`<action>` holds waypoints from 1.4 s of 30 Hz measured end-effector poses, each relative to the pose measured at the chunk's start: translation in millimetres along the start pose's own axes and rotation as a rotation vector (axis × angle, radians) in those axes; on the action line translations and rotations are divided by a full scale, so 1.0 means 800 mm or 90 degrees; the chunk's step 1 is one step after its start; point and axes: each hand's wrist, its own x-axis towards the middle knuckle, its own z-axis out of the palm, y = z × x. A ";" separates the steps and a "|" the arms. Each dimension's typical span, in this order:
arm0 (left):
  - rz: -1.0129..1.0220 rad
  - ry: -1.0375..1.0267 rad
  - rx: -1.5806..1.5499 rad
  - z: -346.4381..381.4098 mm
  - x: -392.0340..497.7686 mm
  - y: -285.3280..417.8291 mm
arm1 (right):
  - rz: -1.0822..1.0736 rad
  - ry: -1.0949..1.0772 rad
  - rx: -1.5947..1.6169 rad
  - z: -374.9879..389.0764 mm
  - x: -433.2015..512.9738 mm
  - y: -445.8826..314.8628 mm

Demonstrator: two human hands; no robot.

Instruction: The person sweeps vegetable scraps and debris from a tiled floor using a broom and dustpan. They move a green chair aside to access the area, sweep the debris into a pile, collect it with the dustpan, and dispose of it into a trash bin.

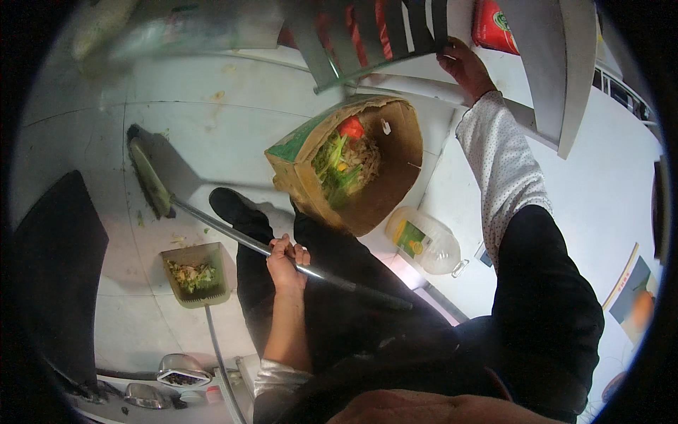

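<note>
My left hand (287, 263) is closed around the metal handle of a broom (151, 175), whose bristle head rests on the tiled floor at the left. My right hand (466, 69) reaches up to the edge of a dark panel with red and white stripes (371, 37); its fingers touch the panel's corner, but whether they grip it is unclear. Between the hands stands an open cardboard box (392, 185) with vegetable scraps and a red item inside. A long-handled dustpan (220, 286) holding green scraps lies below the broom head.
A clear plastic jug (424, 241) lies beside the box. Steel bowls (145, 396) sit at the lower left, near a black panel (63, 275). Small scraps dot the floor tiles (212, 127). A red package (495, 26) stands at the upper right, by a curved white panel (574, 79).
</note>
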 end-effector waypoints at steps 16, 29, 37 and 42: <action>0.008 -0.005 0.026 0.011 0.000 0.005 | -0.310 -0.109 -0.811 -0.007 0.141 -0.020; -0.005 0.014 0.040 0.029 0.007 -0.001 | -0.236 0.231 -0.294 0.040 0.089 -0.058; -0.012 0.037 0.054 0.029 0.008 -0.005 | -0.236 0.393 -0.094 -0.109 0.103 0.016; -0.011 0.018 0.046 0.026 0.008 -0.007 | -0.222 0.218 -0.184 -0.132 0.119 0.052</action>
